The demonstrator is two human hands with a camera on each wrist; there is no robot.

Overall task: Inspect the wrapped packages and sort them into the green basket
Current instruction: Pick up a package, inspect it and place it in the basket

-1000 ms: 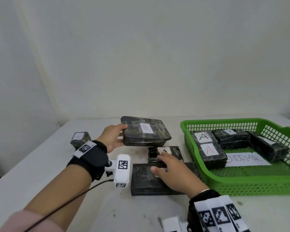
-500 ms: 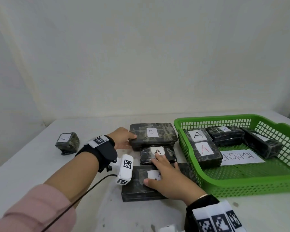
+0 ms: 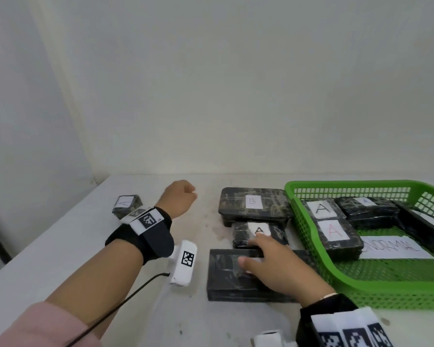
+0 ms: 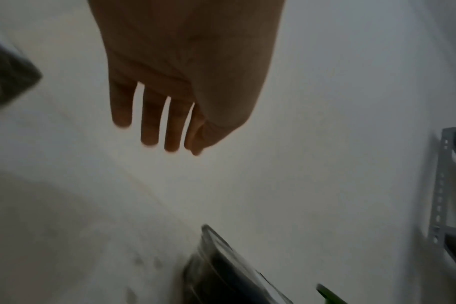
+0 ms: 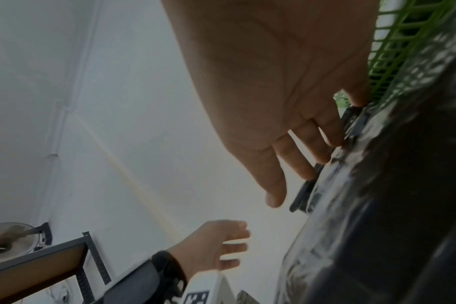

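My right hand (image 3: pixel 278 267) lies flat, fingers spread and straight, on the long dark wrapped package (image 3: pixel 236 276) nearest me on the counter (image 3: pixel 60 246); my fingertips (image 3: pixel 257 240) reach on to the small package marked A (image 3: pixel 258 232) just beyond it at 12 o'clock. From the right wrist view the fingers press on the dark wrapping without curling round it.

My left hand (image 3: pixel 178 200) hovers above the counter at about 10 o'clock from the right one, holding nothing; the left wrist view shows the fingers (image 4: pixel 149 123) hanging straight and slightly apart over bare counter.

The package marked B (image 3: pixel 254 204) sits at 12 o'clock from the small A package, touching it, its right end just beside the green basket (image 3: pixel 311 234). A small cube-like package marked A (image 3: pixel 125 205) stands alone at 9 o'clock from my left hand, partly behind my wrist strap (image 3: pixel 145 229).

The green basket is at 3 o'clock from my right hand, against the right end of the long package. Inside lie two packages with A labels, one black letter (image 3: pixel 322 209) and one red (image 3: pixel 333 231), stacked or overlapped, I cannot tell which. Behind them is another dark package (image 3: pixel 366 211), and at the far right a long dark one (image 3: pixel 426 226). A paper sheet (image 3: pixel 396 247) with writing lies on the basket floor.
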